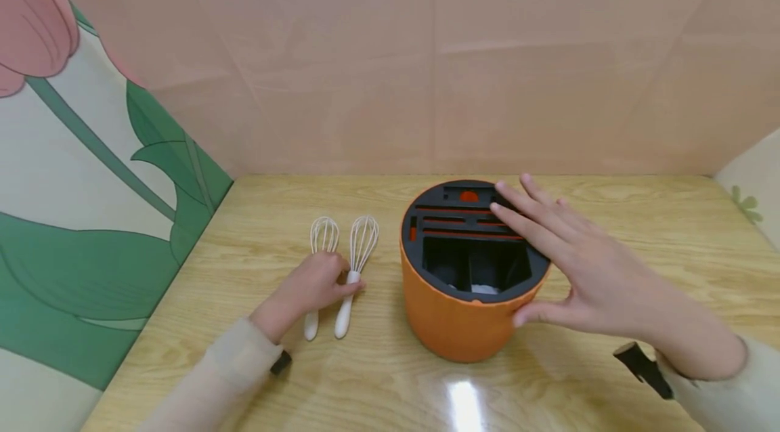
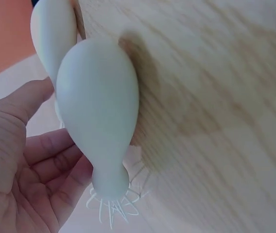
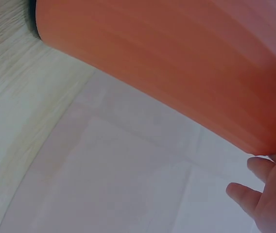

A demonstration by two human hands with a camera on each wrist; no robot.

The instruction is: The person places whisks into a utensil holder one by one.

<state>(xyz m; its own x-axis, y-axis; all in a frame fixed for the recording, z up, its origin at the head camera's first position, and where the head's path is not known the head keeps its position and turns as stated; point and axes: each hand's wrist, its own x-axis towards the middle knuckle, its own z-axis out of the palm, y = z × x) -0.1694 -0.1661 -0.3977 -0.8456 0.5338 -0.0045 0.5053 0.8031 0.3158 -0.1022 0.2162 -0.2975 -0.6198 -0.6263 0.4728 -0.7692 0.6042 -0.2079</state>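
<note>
Two whisks with white handles, a left whisk [image 1: 311,326] and a right whisk [image 1: 343,319], lie side by side on the wooden table. Over them is my left hand [image 1: 313,283], its thumb across the right whisk's handle. In the left wrist view its fingers bend loosely behind the nearer white handle [image 2: 99,97]; their tips are hidden. An orange round holder [image 1: 460,330] with a black slotted top [image 1: 441,266] stands upright to the right. My right hand [image 1: 573,263] rests against its right side, fingers fairly straight at the rim and thumb low on the wall.
The light wood table [image 1: 244,269] meets a pink wall [image 1: 341,80] behind. A wall with a painted flower and green leaves [image 1: 79,269] borders the left side. Small dark pieces [image 1: 646,370] sit at both cuffs.
</note>
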